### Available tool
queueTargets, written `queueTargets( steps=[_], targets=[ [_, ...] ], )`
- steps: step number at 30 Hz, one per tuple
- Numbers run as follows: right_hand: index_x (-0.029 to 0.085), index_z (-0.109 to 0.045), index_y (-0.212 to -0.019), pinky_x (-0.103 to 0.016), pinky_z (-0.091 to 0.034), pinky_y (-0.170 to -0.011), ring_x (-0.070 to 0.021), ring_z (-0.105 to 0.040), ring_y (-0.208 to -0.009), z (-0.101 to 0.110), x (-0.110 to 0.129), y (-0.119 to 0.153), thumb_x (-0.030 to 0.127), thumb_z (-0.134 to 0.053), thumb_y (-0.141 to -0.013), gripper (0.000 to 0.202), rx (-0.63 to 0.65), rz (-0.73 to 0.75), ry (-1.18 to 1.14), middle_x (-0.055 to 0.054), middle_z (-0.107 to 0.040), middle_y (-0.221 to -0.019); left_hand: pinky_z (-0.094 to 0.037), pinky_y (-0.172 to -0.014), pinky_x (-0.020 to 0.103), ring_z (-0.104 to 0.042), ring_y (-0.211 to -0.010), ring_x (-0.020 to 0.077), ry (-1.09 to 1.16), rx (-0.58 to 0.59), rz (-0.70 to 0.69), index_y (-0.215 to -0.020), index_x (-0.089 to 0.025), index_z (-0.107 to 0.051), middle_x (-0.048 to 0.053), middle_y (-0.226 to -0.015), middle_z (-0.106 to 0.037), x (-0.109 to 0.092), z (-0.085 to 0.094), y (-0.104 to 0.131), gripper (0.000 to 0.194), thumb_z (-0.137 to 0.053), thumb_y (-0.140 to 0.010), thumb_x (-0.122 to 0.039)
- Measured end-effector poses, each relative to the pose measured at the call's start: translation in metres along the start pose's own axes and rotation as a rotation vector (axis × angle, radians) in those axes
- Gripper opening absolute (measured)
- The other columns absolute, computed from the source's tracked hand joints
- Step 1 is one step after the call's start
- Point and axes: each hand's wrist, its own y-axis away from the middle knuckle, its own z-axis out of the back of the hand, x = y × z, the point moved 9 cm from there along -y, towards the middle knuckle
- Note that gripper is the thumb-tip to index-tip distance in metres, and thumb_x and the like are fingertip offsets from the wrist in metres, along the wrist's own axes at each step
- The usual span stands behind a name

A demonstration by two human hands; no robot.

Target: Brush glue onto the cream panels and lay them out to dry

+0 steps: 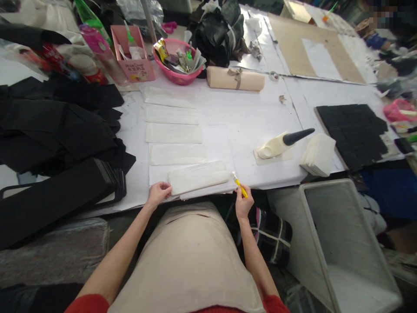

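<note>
A long white strip [198, 177] lies slightly slanted at the table's front edge. The fingers of my left hand [159, 192] are closed on its left end. My right hand [244, 202] grips a small brush with a yellow handle [243, 190], its pale bristles just off the strip's right end. Behind that strip, several similar white strips [178, 154] lie in a column. To the right, a bottle coated in cream-coloured material with a black tip [275, 145] rests on a small sheet. Beside it stands a stack of white pieces [318, 154].
Black pieces [48, 121] are heaped at the left, with long black panels [65, 191] in front. A pink basket [179, 78], pink box [138, 69] and beige roll [235, 80] stand behind. A large grey bin [355, 256] is below right. Part of a person shows far right.
</note>
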Motion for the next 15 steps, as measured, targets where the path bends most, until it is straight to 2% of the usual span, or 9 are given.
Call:
queueTargets(
  steps=[2,6,8,12,14,15],
  targets=[
    [0.018,-0.068,-0.105,-0.033,-0.054,-0.083,-0.0197,-0.068,-0.084,-0.007,0.006,0.010,0.041,-0.048,-0.093,0.034,0.041,0.037,-0.012,-0.010,-0.071,-0.100,-0.046,-0.045,0.024,-0.057,-0.044,0.0143,0.004,0.009,0.000,-0.068,-0.015,-0.061,0.002,-0.049,-0.063,0.000,-0.001,0.000,0.028,-0.071,-0.054,-0.038],
    [0.018,-0.069,-0.101,-0.030,-0.054,-0.080,-0.0184,-0.068,-0.082,-0.038,0.021,0.032,0.039,-0.053,-0.092,0.029,0.251,0.170,-0.030,-0.009,-0.071,-0.095,-0.047,-0.045,0.024,-0.057,-0.044,0.0141,0.011,0.013,-0.001,-0.068,-0.015,-0.062,0.001,-0.049,-0.062,-0.001,-0.001,0.000,0.028,-0.069,-0.053,-0.037],
    [0.017,-0.069,-0.101,-0.030,-0.054,-0.077,-0.0183,-0.068,-0.080,-0.034,0.018,0.030,0.041,-0.051,-0.093,0.031,0.214,0.158,0.012,-0.009,-0.071,-0.094,-0.047,-0.045,0.024,-0.057,-0.044,0.0141,0.015,0.016,0.000,-0.068,-0.015,-0.062,0.000,-0.049,-0.062,-0.001,-0.001,0.000,0.028,-0.068,-0.053,-0.037],
    [0.015,-0.068,-0.106,-0.032,-0.054,-0.077,-0.0201,-0.068,-0.082,-0.002,0.014,0.012,0.044,-0.042,-0.096,0.040,0.018,0.122,0.113,-0.011,-0.070,-0.099,-0.047,-0.044,0.024,-0.056,-0.043,0.0138,-0.005,0.014,-0.018,-0.068,-0.015,-0.062,0.000,-0.049,-0.062,-0.001,-0.001,-0.001,0.026,-0.068,-0.054,-0.036],
    [0.016,-0.068,-0.107,-0.033,-0.054,-0.080,-0.0205,-0.068,-0.084,-0.004,0.020,0.012,0.044,-0.044,-0.096,0.038,0.014,0.137,0.112,-0.011,-0.070,-0.101,-0.047,-0.044,0.024,-0.056,-0.043,0.0138,-0.009,0.020,-0.027,-0.068,-0.015,-0.062,0.000,-0.049,-0.062,0.000,-0.001,-0.003,0.025,-0.067,-0.054,-0.036],
    [0.016,-0.068,-0.107,-0.033,-0.054,-0.081,-0.0204,-0.068,-0.084,-0.011,0.025,0.015,0.043,-0.047,-0.095,0.036,0.033,0.153,0.099,-0.011,-0.071,-0.100,-0.047,-0.044,0.024,-0.056,-0.042,0.0138,-0.011,0.025,-0.031,-0.068,-0.015,-0.062,0.000,-0.049,-0.062,0.002,-0.001,-0.004,0.025,-0.067,-0.055,-0.036]
  ],
)
